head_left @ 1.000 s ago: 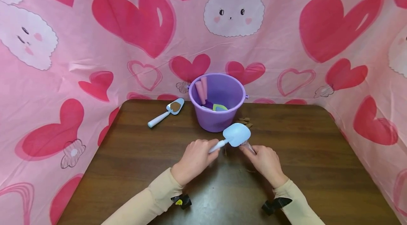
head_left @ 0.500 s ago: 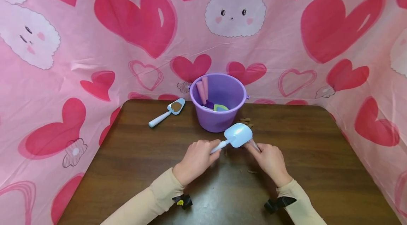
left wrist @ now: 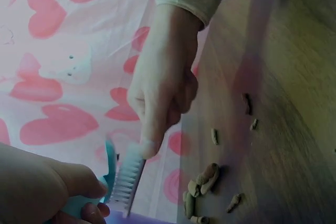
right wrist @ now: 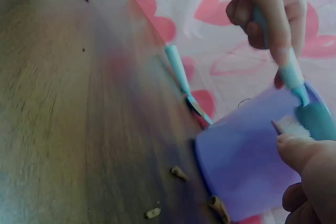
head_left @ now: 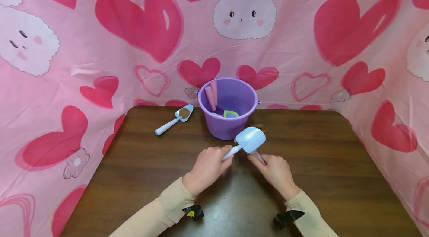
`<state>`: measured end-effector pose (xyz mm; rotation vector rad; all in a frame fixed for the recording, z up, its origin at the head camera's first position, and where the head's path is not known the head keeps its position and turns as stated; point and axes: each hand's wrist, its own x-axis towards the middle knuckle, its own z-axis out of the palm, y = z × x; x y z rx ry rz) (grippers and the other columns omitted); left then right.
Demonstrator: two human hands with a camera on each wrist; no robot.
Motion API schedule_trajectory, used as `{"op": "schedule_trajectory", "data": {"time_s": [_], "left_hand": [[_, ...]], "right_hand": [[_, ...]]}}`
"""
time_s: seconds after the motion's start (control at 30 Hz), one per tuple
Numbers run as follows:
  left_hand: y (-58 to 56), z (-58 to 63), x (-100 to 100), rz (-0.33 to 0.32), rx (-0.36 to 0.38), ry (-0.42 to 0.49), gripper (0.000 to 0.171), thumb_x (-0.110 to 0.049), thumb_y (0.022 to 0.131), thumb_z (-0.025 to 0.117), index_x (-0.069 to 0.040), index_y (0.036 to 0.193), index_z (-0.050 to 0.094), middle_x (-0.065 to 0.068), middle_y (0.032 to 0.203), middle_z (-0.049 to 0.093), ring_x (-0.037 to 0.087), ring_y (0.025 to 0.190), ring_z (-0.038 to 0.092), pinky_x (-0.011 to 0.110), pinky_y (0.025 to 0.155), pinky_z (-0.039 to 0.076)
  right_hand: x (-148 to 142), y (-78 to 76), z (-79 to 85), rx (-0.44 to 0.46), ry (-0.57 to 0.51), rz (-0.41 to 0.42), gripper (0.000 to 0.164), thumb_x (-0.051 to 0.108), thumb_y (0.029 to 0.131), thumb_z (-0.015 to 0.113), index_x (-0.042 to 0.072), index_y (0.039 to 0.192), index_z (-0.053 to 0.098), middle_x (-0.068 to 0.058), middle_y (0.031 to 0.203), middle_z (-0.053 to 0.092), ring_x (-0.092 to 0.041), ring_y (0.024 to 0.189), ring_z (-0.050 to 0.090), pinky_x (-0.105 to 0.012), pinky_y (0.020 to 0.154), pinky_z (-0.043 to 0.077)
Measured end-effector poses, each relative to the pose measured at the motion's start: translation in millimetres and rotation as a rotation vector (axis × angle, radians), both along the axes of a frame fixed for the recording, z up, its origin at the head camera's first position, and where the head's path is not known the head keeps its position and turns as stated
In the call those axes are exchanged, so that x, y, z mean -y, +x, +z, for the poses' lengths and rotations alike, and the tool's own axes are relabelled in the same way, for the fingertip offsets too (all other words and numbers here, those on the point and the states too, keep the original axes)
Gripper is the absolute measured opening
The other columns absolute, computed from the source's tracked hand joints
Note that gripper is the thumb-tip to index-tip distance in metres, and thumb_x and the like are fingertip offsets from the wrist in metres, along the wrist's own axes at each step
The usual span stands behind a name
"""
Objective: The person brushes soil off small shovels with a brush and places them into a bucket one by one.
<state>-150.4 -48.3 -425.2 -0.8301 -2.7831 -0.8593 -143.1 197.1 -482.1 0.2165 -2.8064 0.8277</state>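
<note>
My left hand (head_left: 206,170) grips the handle of a light blue toy shovel (head_left: 252,138), whose blade is raised in front of the bucket. My right hand (head_left: 276,175) pinches a brush (left wrist: 127,179) with pale bristles. In the head view the blade hides much of the brush. The left wrist view shows the bristles right at the blade, and the right wrist view has the brush (right wrist: 293,127) close beside it. Behind both hands stands a purple bucket (head_left: 222,127) with two pink handles (head_left: 210,97) and a green-edged piece (head_left: 230,114) inside.
Left of the bucket lies a second light blue trowel (head_left: 167,126) with a brown patch on its blade. Several brown, curled bits (left wrist: 209,177) are scattered on the wooden table (head_left: 134,188). A pink cloth (head_left: 197,17) with hearts and rabbits hangs behind and at both sides.
My right hand shifts slightly right with the brush, then back left, at the shovel's blade. The left hand and shovel stay nearly in place, the blade rising a little.
</note>
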Motion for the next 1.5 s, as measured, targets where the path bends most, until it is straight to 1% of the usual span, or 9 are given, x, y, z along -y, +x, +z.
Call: {"op": "schedule_trajectory", "data": {"time_s": [0.1, 0.27, 0.4, 0.53, 0.67, 0.83, 0.9, 1.3, 1.5], "left_hand": [[-1.2, -0.4, 1, 0.011, -0.007, -0.025, 0.007, -0.014, 0.097, 0.072, -0.012, 0.095, 0.066, -0.002, 0.068, 0.052, 0.014, 0.058, 0.049, 0.029, 0.051, 0.041], [0.6, -2.8, 4, 0.011, 0.014, -0.042, 0.017, -0.014, 0.097, 0.072, -0.014, 0.086, 0.059, -0.004, 0.064, 0.046, 0.014, 0.057, 0.047, 0.029, 0.049, 0.038], [2.6, -3.8, 6, -0.002, 0.063, -0.038, 0.011, -0.012, 0.096, 0.071, -0.012, 0.090, 0.063, -0.004, 0.065, 0.048, 0.013, 0.057, 0.047, 0.028, 0.050, 0.039], [2.7, -3.3, 7, 0.000, 0.086, -0.021, 0.005, -0.012, 0.096, 0.071, -0.011, 0.096, 0.066, -0.003, 0.067, 0.052, 0.012, 0.058, 0.049, 0.026, 0.052, 0.041], [2.2, -2.2, 5, 0.001, 0.085, -0.013, 0.005, -0.012, 0.097, 0.071, -0.011, 0.098, 0.067, -0.003, 0.068, 0.053, 0.012, 0.059, 0.049, 0.026, 0.052, 0.041], [1.3, -0.1, 1, 0.004, 0.074, -0.002, 0.005, -0.014, 0.098, 0.071, -0.012, 0.097, 0.066, -0.003, 0.068, 0.052, 0.012, 0.059, 0.049, 0.026, 0.052, 0.041], [0.9, 0.5, 1, 0.006, 0.067, -0.002, 0.006, -0.014, 0.098, 0.070, -0.012, 0.097, 0.065, -0.003, 0.068, 0.052, 0.012, 0.058, 0.049, 0.026, 0.051, 0.041], [1.8, 3.2, 3, -0.017, 0.082, -0.024, 0.010, -0.013, 0.098, 0.070, -0.013, 0.090, 0.063, -0.004, 0.064, 0.047, 0.012, 0.056, 0.047, 0.026, 0.050, 0.039], [4.2, 4.1, 4, 0.002, 0.069, -0.032, 0.004, -0.014, 0.097, 0.071, -0.012, 0.096, 0.068, -0.003, 0.067, 0.054, 0.012, 0.058, 0.050, 0.027, 0.052, 0.041]], "right_hand": [[-1, 0.0, 1.6, 0.000, -0.004, 0.002, 0.052, 0.044, 0.092, 0.077, 0.020, 0.057, 0.046, 0.011, 0.053, 0.034, -0.011, 0.050, 0.037, -0.030, 0.048, 0.029], [-14, -4.5, 2.7, 0.036, -0.044, -0.061, 0.051, 0.044, 0.095, 0.073, 0.018, 0.059, 0.048, 0.008, 0.055, 0.034, -0.015, 0.053, 0.039, -0.032, 0.051, 0.030], [-24, -7.1, 3.7, 0.076, -0.067, -0.105, 0.053, 0.047, 0.098, 0.070, 0.017, 0.059, 0.049, 0.007, 0.055, 0.034, -0.016, 0.055, 0.039, -0.032, 0.053, 0.031], [-25, -8.2, 5.0, 0.084, -0.064, -0.117, 0.053, 0.048, 0.098, 0.069, 0.016, 0.059, 0.050, 0.005, 0.055, 0.036, -0.018, 0.055, 0.040, -0.033, 0.053, 0.031], [-19, -5.7, 3.7, 0.060, -0.023, -0.087, 0.051, 0.045, 0.096, 0.072, 0.017, 0.059, 0.049, 0.005, 0.055, 0.036, -0.018, 0.055, 0.041, -0.034, 0.052, 0.032], [-6, 0.6, 3.0, 0.022, 0.012, 0.016, 0.052, 0.043, 0.093, 0.076, 0.019, 0.058, 0.046, 0.010, 0.055, 0.033, -0.011, 0.051, 0.037, -0.030, 0.048, 0.029], [-4, 2.5, 4.5, 0.017, 0.008, 0.034, 0.053, 0.044, 0.093, 0.077, 0.020, 0.058, 0.045, 0.011, 0.054, 0.031, -0.010, 0.050, 0.036, -0.029, 0.048, 0.027], [-23, -1.5, 16.8, 0.065, -0.036, -0.107, 0.052, 0.043, 0.097, 0.072, 0.016, 0.059, 0.049, 0.006, 0.055, 0.034, -0.017, 0.055, 0.039, -0.033, 0.053, 0.030], [-28, -3.0, 17.4, 0.109, -0.074, -0.133, 0.054, 0.047, 0.099, 0.068, 0.014, 0.061, 0.048, 0.004, 0.055, 0.035, -0.016, 0.056, 0.038, -0.032, 0.053, 0.030]]}}
